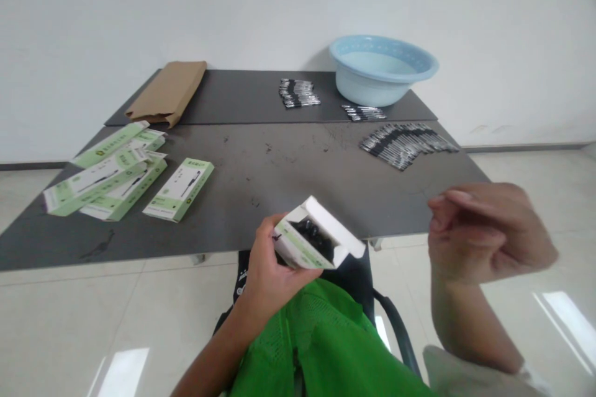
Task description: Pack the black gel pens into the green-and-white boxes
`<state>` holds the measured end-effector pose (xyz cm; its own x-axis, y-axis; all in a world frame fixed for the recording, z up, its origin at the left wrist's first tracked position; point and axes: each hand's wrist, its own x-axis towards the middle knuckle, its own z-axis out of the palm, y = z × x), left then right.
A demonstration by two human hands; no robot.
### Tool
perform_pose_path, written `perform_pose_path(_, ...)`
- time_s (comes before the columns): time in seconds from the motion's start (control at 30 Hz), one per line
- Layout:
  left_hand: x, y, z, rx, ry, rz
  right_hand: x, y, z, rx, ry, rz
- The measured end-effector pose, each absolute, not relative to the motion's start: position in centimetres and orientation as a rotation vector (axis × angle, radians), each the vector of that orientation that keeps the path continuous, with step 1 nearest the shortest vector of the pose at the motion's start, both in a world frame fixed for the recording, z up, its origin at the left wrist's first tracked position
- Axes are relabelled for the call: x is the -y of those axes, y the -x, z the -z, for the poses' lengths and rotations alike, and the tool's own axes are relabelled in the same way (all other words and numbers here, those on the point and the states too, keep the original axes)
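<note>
My left hand grips a small green and white box with its end flap open; dark pens show inside it. The box is held above my lap, just in front of the dark table. My right hand hovers to the right of the box, apart from it, with the fingers curled loosely inward and nothing visible in them. Rows of black pens lie on the table's right side.
Several green and white boxes lie at the table's left. A brown paper bag lies at the back left. A light blue basin stands at the back right, with smaller pen piles near it. A green garment covers my lap.
</note>
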<state>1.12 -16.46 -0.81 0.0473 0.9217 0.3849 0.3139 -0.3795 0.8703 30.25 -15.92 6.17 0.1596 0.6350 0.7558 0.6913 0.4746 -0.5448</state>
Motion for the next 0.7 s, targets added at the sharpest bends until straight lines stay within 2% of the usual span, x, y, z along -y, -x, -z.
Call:
perform_pose_path(0.07,16.5,-1.1,0.9,-1.204,-1.729,-1.432,13.6,-32.4,-4.2,1.480,1.407,0.187)
perform_pose_path(0.2,16.2,-1.0,0.5,-1.186,-1.720,-1.501,9.1,-36.7,-0.6,1.723,1.717,0.026)
perform_pose_path(0.37,15.7,-0.9,0.8,-1.246,-1.707,-1.451,6.1,-39.7,2.6,1.811,1.963,-0.011)
perform_pose_path(0.7,14.8,-1.1,0.9,-1.288,-1.733,-1.324,1.8,-40.2,1.6,1.827,2.206,-0.094)
